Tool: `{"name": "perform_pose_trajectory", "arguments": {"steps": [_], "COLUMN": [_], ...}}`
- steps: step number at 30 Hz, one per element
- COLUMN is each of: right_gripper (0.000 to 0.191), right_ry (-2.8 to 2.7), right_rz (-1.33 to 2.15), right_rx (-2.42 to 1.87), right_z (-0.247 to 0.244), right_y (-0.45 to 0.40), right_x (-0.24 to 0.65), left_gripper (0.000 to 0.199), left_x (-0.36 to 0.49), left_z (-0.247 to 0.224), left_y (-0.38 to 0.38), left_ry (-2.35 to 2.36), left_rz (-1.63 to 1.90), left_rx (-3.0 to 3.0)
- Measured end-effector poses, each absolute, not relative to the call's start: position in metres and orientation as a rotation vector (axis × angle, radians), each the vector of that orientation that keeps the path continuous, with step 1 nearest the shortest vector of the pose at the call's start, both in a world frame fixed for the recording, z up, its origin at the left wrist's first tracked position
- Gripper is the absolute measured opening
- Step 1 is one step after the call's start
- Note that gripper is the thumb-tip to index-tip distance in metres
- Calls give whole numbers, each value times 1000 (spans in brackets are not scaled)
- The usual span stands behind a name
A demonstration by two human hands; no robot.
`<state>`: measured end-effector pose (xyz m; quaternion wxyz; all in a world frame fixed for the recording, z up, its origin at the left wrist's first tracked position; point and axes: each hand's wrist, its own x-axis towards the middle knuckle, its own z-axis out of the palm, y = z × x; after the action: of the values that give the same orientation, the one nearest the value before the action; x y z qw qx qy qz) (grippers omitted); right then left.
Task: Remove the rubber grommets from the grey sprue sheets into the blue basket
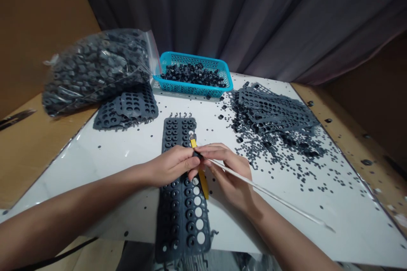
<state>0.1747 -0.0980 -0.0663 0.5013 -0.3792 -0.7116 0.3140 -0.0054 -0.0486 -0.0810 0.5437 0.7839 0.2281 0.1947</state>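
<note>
A dark rubber sheet [175,205] with rows of round parts lies lengthwise at the table's front, with a column of open holes along its right side. Above its middle, my left hand [178,164] pinches a small black rubber part [197,155]. My right hand [230,171] meets it there, fingers closed around a thin white rod [270,194] that slants down to the right from the part. A yellow tool [203,183] lies under my hands, over the sheet's right side; its middle is hidden by the fingers.
A clear bag of dark parts [98,67] stands back left, beside perforated sheets [127,108]. Behind the sheet is a blue basket [195,89] holding black parts. More perforated sheets [276,108] lie right, with small discs [305,173] scattered around. A curtain [238,17] hangs behind.
</note>
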Motion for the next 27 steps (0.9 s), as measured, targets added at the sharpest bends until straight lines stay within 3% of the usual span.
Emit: {"name": "perform_pose_trajectory", "arguments": {"steps": [17,21,27], "right_gripper": [20,9,3], "right_ry": [-1692,-1435,-1193], "right_rz": [448,731,1146], "right_rx": [-1101,-1205,-1012], "right_z": [-79,-73,-66], "right_y": [-92,-92,-98], "right_x": [178,178,170], "left_gripper": [37,38,40], "left_x": [-3,-4,-4], "left_z": [-79,-80,-81], "left_y": [-51,-50,-49], "left_ry": [590,567,559], "left_rz": [449,478,489], "left_rx": [1681,1538,1504]}}
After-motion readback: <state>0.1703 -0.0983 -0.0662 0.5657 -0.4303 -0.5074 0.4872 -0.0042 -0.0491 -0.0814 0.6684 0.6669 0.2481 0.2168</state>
